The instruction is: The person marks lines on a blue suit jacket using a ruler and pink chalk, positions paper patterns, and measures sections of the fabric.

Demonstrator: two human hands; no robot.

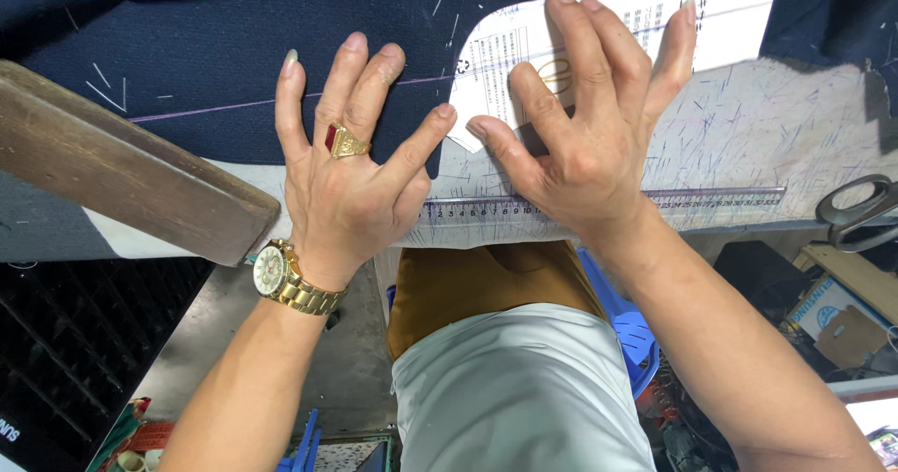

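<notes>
My left hand [351, 168], with a gold ring and a gold wristwatch, lies flat with fingers spread on dark navy fabric [206, 42] marked with chalk lines. My right hand [589, 126] presses its spread fingertips on a white paper pattern piece [711, 14] that lies over the fabric. Its heel rests on a clear plastic ruler [720, 196] along the near edge of the white, pen-marked table [776, 126]. Neither hand grips anything.
A dark wooden block [122, 168] lies at the left table edge. Scissors [856, 212] rest at the right edge. Below the table are a blue plastic stool [636, 332], a cardboard box [837, 318] and clutter on the floor.
</notes>
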